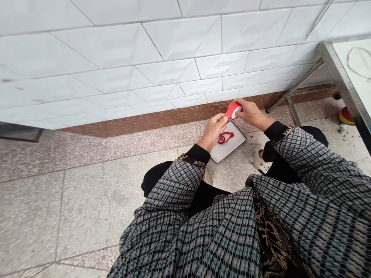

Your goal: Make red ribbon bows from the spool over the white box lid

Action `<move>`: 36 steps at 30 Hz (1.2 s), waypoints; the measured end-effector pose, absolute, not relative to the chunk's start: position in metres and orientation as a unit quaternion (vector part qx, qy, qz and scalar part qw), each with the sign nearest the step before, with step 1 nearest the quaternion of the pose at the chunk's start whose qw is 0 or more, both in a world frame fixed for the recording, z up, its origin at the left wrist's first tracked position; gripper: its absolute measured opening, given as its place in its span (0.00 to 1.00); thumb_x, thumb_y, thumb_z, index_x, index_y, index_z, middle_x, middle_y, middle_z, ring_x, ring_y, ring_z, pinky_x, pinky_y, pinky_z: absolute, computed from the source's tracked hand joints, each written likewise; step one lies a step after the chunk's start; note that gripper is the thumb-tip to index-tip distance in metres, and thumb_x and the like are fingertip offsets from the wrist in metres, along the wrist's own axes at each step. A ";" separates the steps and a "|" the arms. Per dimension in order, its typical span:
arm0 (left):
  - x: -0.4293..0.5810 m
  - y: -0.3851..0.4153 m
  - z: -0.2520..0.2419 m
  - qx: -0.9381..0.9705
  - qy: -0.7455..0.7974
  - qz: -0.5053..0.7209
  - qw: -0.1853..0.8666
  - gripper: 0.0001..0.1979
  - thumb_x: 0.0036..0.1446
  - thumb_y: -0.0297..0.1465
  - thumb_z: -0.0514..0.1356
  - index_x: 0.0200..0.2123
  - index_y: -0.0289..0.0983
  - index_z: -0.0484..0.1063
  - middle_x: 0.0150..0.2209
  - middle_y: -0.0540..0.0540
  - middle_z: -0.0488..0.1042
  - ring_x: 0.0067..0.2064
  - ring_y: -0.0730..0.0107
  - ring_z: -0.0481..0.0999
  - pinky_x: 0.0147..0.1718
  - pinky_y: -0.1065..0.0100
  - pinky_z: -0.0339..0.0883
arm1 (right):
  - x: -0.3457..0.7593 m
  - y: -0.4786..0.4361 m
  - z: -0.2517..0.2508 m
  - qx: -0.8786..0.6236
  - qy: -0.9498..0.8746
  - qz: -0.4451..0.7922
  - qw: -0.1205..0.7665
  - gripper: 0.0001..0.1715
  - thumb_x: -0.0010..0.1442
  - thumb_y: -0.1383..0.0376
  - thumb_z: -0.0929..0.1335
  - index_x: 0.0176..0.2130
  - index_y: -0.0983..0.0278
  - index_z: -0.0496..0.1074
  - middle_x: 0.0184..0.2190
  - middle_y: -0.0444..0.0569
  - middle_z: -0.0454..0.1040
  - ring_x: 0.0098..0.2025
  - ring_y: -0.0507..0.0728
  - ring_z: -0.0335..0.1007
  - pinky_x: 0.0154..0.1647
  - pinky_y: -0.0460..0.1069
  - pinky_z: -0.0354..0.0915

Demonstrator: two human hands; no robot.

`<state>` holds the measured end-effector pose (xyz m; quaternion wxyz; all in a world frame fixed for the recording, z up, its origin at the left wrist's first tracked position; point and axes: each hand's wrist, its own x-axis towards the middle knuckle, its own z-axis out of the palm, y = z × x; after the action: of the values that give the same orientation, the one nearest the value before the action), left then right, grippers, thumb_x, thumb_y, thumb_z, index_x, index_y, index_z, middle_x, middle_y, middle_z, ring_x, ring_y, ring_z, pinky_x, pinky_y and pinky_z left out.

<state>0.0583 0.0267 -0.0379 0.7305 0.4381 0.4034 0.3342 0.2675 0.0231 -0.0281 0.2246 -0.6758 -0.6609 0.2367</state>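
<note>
Between the left hand (213, 130) and right hand (251, 113) is a red tape roll (231, 109), the right clamped on it, the left pinching its red tape. Below, a dark-edged white tray (228, 147) on the speckled floor (84, 200) holds a looped red cord (231, 134).

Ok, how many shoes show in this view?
2: the right shoe, on the floor to the right of the white panel, and the left shoe, mostly hidden, with only a bit showing beside the left sleeve.
</note>
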 end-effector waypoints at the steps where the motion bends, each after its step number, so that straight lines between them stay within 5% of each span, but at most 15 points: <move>1: 0.058 0.027 -0.038 0.436 0.389 0.338 0.738 0.16 0.63 0.40 0.73 0.32 0.38 0.73 0.23 0.56 0.61 0.23 0.79 0.54 0.25 0.71 0.47 | 0.267 0.024 -0.028 -0.681 -0.648 0.248 0.234 0.34 0.56 0.70 0.71 0.62 0.63 0.79 0.52 0.57 0.87 0.54 0.72 0.81 0.64 0.64 0.71; 8: 0.054 0.028 -0.029 0.436 0.386 0.363 0.728 0.20 0.67 0.41 0.72 0.29 0.38 0.70 0.21 0.58 0.57 0.22 0.80 0.50 0.24 0.70 0.47 | 0.270 0.029 -0.026 -0.672 -0.585 0.337 0.303 0.34 0.52 0.70 0.72 0.58 0.64 0.80 0.51 0.53 0.87 0.54 0.68 0.80 0.64 0.62 0.72; 15: 0.049 0.028 -0.018 0.421 0.385 0.391 0.722 0.22 0.67 0.41 0.73 0.28 0.39 0.67 0.19 0.59 0.53 0.22 0.80 0.51 0.25 0.71 0.51 | 0.272 0.025 -0.026 -0.656 -0.612 0.342 0.279 0.31 0.51 0.72 0.72 0.55 0.62 0.82 0.47 0.51 0.86 0.49 0.66 0.80 0.63 0.61 0.72; 21: 0.049 0.025 -0.022 0.400 0.394 0.374 0.738 0.14 0.64 0.36 0.73 0.33 0.39 0.71 0.19 0.60 0.55 0.20 0.81 0.51 0.23 0.72 0.49 | 0.273 0.027 -0.029 -0.650 -0.585 0.373 0.311 0.29 0.51 0.69 0.71 0.53 0.64 0.81 0.50 0.53 0.86 0.51 0.66 0.79 0.64 0.61 0.71; 36: 0.059 0.014 -0.024 0.381 0.376 0.359 0.764 0.26 0.65 0.47 0.74 0.30 0.40 0.63 0.19 0.61 0.54 0.18 0.84 0.49 0.19 0.75 0.44 | 0.253 0.021 -0.028 -0.552 -0.430 0.540 0.469 0.24 0.45 0.66 0.74 0.45 0.61 0.79 0.39 0.44 0.84 0.45 0.60 0.76 0.54 0.55 0.73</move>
<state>0.0592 0.0139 -0.0243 0.7644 0.3814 0.3756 0.3594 0.2531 0.0212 -0.0277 0.4689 -0.5517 -0.4296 0.5396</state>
